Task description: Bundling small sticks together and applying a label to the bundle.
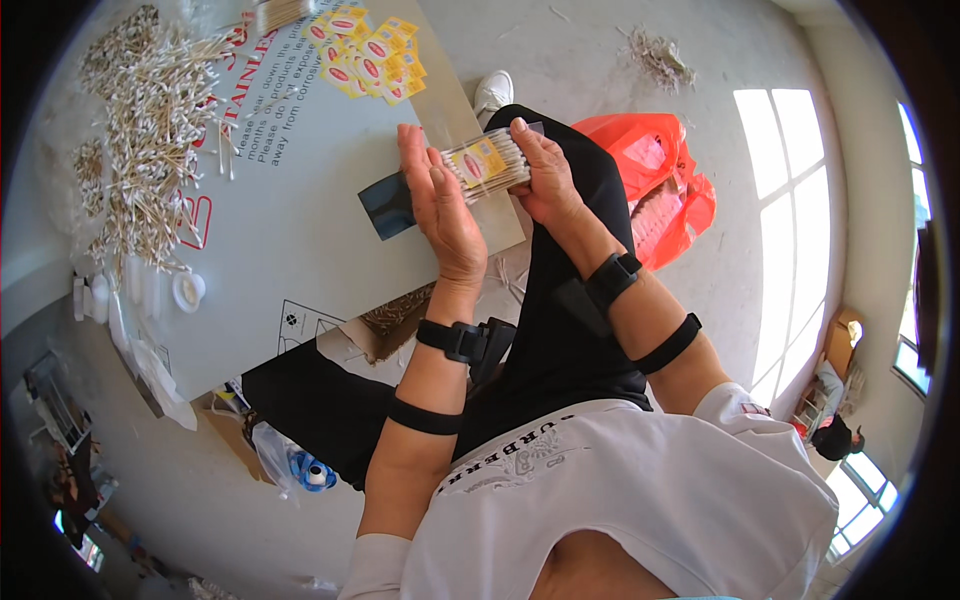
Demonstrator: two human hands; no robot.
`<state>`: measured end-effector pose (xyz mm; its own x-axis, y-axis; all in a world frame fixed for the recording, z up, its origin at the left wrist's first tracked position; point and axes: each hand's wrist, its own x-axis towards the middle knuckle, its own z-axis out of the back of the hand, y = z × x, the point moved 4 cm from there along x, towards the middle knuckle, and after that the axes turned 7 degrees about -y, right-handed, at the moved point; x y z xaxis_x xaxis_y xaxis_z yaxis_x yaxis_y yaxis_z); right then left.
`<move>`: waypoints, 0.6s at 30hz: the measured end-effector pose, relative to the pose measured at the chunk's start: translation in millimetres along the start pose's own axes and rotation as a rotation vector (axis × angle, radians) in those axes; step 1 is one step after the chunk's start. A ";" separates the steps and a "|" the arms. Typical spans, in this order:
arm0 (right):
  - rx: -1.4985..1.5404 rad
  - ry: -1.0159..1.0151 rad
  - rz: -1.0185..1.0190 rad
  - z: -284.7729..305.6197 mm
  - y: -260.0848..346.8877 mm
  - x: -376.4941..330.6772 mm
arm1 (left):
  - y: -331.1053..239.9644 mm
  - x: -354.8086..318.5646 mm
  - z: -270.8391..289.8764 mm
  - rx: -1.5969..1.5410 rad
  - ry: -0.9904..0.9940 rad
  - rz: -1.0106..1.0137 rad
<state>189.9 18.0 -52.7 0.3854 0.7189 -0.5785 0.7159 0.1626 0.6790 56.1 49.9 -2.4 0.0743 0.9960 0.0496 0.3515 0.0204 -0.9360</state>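
Above the near right corner of the table I hold a bundle of cotton swabs [484, 178] with a yellow label card on it. My right hand [550, 178] grips the bundle's right end, thumb on top. At the other end, my left hand [447, 225] has its fingers stretched out, the palm side against the swabs. A dark flat sheet [384, 208] lies on the table beside my left hand, partly covered by it. Farther back is a spread of yellow label cards [368, 58].
A large heap of loose cotton swabs [150, 130] covers the left of the grey table [290, 230]. White round pieces [188, 291] lie near its front left edge. Below the table is an open carton [385, 325]. A red plastic bag [660, 190] stands on the floor at right.
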 end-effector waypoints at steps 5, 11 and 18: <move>-0.099 -0.135 0.066 -6.7 2.0 -5.6 | -1.7 -1.1 -1.5 0.053 0.010 -0.011; -0.294 -0.206 0.275 -4.3 6.4 -6.0 | -6.1 -0.8 -5.5 0.072 0.035 -0.027; -0.326 -0.137 0.257 -3.1 8.0 -8.2 | -4.5 -0.5 -3.0 -0.010 0.039 0.015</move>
<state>190.7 15.5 -41.0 0.6169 0.6710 -0.4115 0.3736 0.2105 0.9034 57.2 49.0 2.9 0.1156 0.9921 0.0489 0.3594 0.0041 -0.9332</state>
